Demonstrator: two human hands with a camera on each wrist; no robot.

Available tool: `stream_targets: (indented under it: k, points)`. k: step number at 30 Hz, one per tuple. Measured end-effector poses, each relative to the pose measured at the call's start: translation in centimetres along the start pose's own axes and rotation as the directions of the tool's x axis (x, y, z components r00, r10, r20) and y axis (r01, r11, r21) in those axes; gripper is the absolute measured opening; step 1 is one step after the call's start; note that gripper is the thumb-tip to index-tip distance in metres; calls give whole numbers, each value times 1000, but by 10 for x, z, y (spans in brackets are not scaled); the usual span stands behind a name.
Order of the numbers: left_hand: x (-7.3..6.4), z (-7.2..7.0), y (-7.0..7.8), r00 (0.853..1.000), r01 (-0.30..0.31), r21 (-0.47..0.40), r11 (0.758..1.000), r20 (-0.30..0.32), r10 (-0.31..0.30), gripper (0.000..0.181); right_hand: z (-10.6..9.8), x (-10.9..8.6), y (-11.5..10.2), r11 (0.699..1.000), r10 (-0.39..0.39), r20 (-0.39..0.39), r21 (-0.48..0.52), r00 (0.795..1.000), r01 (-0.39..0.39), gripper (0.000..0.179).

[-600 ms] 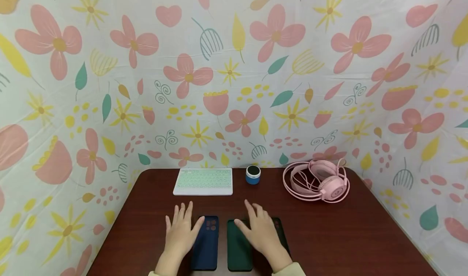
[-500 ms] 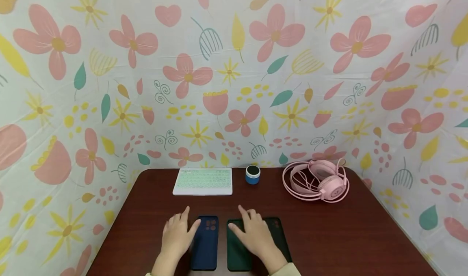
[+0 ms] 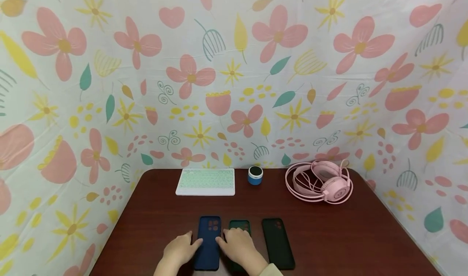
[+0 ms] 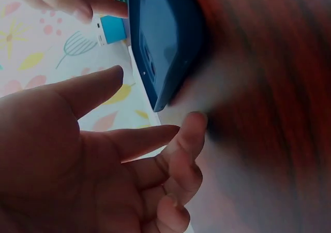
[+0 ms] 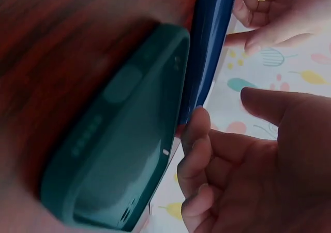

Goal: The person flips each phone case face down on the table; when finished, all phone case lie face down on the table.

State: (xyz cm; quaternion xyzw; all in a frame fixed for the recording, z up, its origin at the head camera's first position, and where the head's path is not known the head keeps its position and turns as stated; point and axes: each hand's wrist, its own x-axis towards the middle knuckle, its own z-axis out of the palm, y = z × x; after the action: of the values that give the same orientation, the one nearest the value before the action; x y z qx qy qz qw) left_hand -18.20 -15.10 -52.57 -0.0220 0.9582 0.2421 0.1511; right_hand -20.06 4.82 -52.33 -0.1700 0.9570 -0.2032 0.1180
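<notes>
Three phone cases lie in a row on the brown table: a blue one (image 3: 209, 247), a green one (image 3: 239, 224) and a very dark green one (image 3: 278, 243). Beside the blue case's left edge is my left hand (image 3: 179, 249), its thumb at that edge and its fingers loosely bent. My right hand (image 3: 239, 246) hovers over the green case and hides much of it, thumb pointing at the blue case's right edge. In the right wrist view the bent fingers (image 5: 196, 155) hold nothing, with the green case's hollow side facing up. The left palm is likewise bare in the left wrist view.
A white keyboard with pale green keys (image 3: 205, 182) lies at the back of the table (image 3: 329, 235). To its right stand a small blue speaker (image 3: 255, 176) and pink headphones (image 3: 334, 188) with a coiled cable. A flower-print cloth (image 3: 234, 85) closes off the back and sides.
Both hands have drawn back toward the person, their fingers more bent. My right hand has shifted left off the darkest case, which now shows whole. The cases stay in place.
</notes>
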Motion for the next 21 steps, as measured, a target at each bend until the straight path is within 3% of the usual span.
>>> stream_targets:
  k: [4,11,21]
  points:
    - [0,5,4,1000,-5,24,1000,21,4,66,4,0,-6,999,5,-34,-44,999,-7,39]
    - [1,13,9,1000,13,24,1000,17,-13,66,8,0,-14,998,35,-31,-43,999,-37,44]
    - [-1,14,4,999,-24,12,1000,-24,24,61,16,1,-14,997,23,-23,-67,999,-24,46]
